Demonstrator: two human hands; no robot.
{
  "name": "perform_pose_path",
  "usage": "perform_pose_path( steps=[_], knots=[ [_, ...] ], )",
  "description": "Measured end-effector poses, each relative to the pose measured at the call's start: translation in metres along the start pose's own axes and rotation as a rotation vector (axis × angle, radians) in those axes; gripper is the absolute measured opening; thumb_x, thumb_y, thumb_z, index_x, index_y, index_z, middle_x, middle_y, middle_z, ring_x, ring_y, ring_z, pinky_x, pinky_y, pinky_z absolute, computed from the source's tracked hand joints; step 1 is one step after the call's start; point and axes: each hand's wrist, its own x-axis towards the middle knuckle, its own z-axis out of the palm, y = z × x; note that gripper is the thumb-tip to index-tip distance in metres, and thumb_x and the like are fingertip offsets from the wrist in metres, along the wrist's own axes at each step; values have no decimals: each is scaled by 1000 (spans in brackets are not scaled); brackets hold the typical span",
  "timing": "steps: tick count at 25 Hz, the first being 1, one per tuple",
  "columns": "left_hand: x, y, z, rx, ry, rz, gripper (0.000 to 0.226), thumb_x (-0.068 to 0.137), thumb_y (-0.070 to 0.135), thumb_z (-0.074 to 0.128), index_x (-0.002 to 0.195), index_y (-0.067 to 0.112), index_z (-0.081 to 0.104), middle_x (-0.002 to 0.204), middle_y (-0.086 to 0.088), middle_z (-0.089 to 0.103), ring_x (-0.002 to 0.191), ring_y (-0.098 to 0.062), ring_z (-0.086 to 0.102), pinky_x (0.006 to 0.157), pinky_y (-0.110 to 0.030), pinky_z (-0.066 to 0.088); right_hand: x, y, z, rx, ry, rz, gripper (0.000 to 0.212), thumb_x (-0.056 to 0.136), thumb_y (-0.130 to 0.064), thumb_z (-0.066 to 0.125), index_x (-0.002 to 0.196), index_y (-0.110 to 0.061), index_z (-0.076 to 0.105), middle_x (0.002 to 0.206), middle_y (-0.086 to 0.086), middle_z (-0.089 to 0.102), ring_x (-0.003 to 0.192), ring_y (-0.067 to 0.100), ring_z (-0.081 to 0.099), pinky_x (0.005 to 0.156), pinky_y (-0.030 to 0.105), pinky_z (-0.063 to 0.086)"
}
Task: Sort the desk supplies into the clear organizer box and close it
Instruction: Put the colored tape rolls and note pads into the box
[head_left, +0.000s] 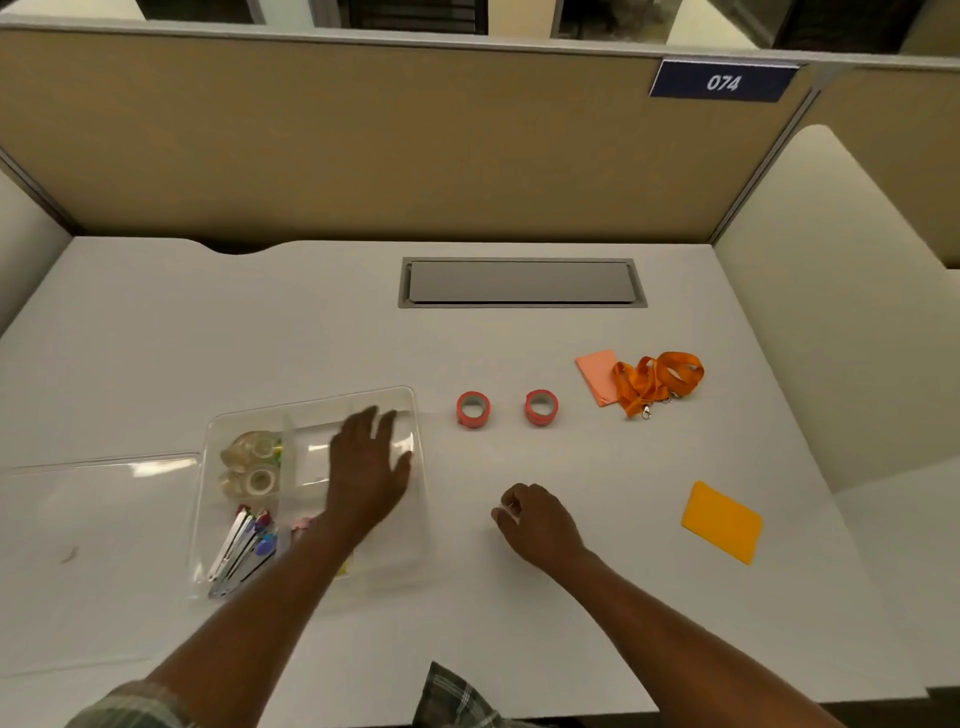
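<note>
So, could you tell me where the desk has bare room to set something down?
Free: the wide strip between the cable hatch and the two red tape rolls, and the near edge between the forearms. Crowded: around the organizer box and its lid, and beside the orange lanyard on the pink pad.

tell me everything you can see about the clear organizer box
The clear organizer box is a shallow, see-through plastic tray with rounded corners and inner dividers, sitting flat and open on the white desk. Its clear lid lies to its left. Inside are two clear tape rolls at the back left and pens at the front left. The left hand is spread over its right compartments.
</note>
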Motion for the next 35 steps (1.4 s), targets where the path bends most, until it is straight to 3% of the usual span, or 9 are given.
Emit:
perform_pose_path(
  steps=[4,8,12,15,19,22,25,29,35],
  knots=[
    [11,70,37,87,-220,242,51,77,38,63,118,8,64,135,-22,55,125,-44,50,96,-51,45,22,36,-32,-122,31,-81,42,93,-43,56,128,-20,57,130,4,53,119,23,55,96,35,48],
    [30,100,58,154,-374,226,55,78,39,68,123,8,59,150,-21,39,132,-43,42,97,-50,44,51,49,-60,-196,49,-120,56,92,-39,59,143,-20,44,159,7,26,129,30,51,101,40,47],
    [41,111,66,241,-400,170,53,86,43,60,127,11,55,157,-15,29,136,-38,34,102,-45,38,75,44,-78,-338,0,-204,60,92,-37,60,146,-23,39,167,0,6,120,32,56,95,43,51],
    [43,118,66,276,-357,146,47,86,43,58,118,10,61,142,-12,48,123,-34,44,95,-40,41,84,43,-82,-440,-83,-239,55,94,-34,57,145,-20,42,166,0,9,126,33,48,97,44,47],
    [30,124,69,262,-324,155,35,85,34,62,109,10,68,125,-12,61,111,-32,53,88,-40,44,88,46,-83,-455,-31,-284,48,94,-23,55,142,-20,49,154,3,37,122,32,49,98,43,46],
    [17,126,69,119,-247,144,18,77,22,70,93,12,72,104,-8,69,93,-30,59,75,-37,46,82,54,-79,-291,16,-297,40,93,-21,56,133,-22,58,143,3,51,119,29,55,100,38,46],
    [8,132,57,-151,-130,77,14,76,16,72,90,16,69,90,0,68,81,-24,59,70,-32,44,73,47,-77,25,170,-222,23,88,-24,67,111,-21,65,116,-2,66,104,18,62,86,29,46],
    [-8,144,24,-478,-31,-11,15,82,16,68,93,20,59,85,5,58,77,-14,52,67,-25,43,58,28,-74,451,190,-66,35,85,-33,73,111,-25,51,93,-9,66,81,11,66,76,31,54],
    [-30,113,-13,-621,26,-51,19,89,17,61,106,21,57,96,9,59,87,-10,55,73,-23,48,34,-32,-59,677,68,-65,26,91,-31,65,116,-28,58,103,-2,70,74,13,74,68,32,62]
  ],
)
